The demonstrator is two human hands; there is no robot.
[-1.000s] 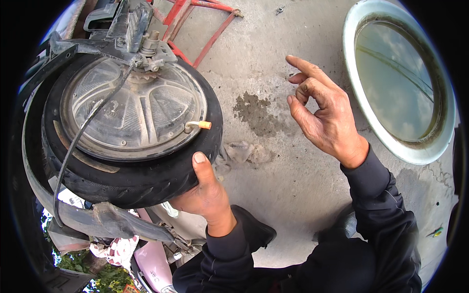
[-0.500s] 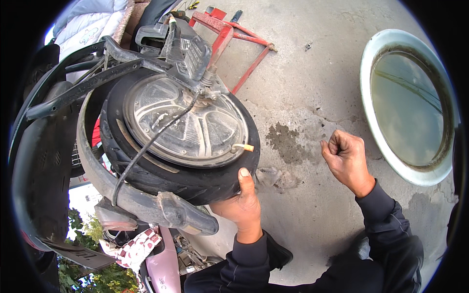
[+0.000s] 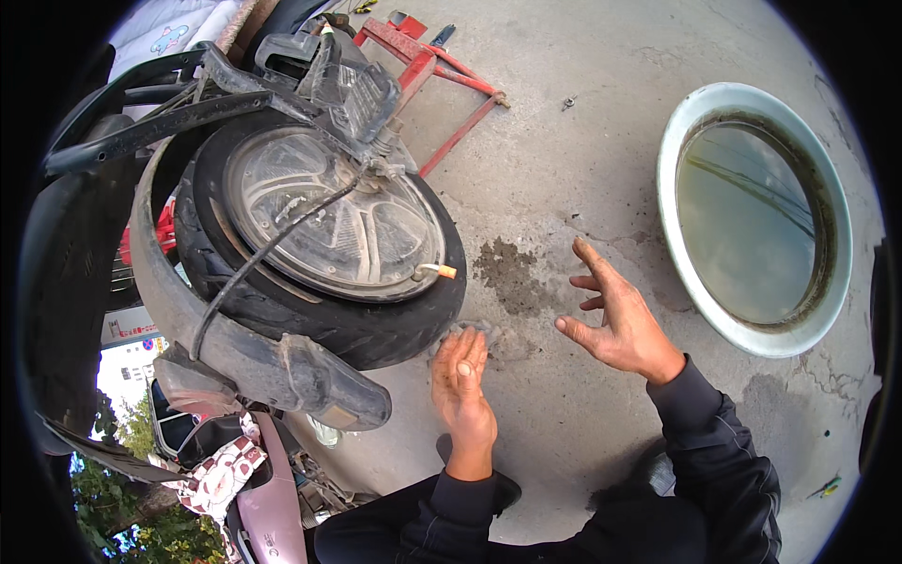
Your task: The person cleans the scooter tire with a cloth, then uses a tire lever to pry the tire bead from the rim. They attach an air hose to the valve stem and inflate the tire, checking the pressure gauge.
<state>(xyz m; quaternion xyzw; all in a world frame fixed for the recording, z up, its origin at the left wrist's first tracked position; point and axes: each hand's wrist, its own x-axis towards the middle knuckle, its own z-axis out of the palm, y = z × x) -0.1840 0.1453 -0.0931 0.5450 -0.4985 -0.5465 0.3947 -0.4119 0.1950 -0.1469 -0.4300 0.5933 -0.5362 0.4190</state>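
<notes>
A scooter wheel (image 3: pixel 404 334) with a black tyre and a dusty metal hub fills the left half of the head view. From its hub curves a black cable (image 3: pixel 282 240), and a tyre valve with a yellowish cap (image 3: pixel 445 272) pokes out near the rim. Just off the tyre's near right edge is my left hand (image 3: pixel 462 395), fingers extended and holding nothing. My right hand (image 3: pixel 615 320) hovers over the concrete between wheel and basin, fingers spread, also with nothing in it. A grey mudguard (image 3: pixel 254 348) wraps the wheel's near side.
On the right stands a pale basin (image 3: pixel 669 188) of murky water. A red metal stand (image 3: pixel 460 132) lies beyond the wheel. Wet patches (image 3: pixel 512 273) and a greyish rag-like lump (image 3: pixel 507 340) mark the concrete. A pink scooter (image 3: pixel 271 498) is at lower left.
My left hand has let go of the tyre and moved slightly down, its fingers now extended. My right hand has opened from a closed fist and shifted left. The whole view has shifted a little.
</notes>
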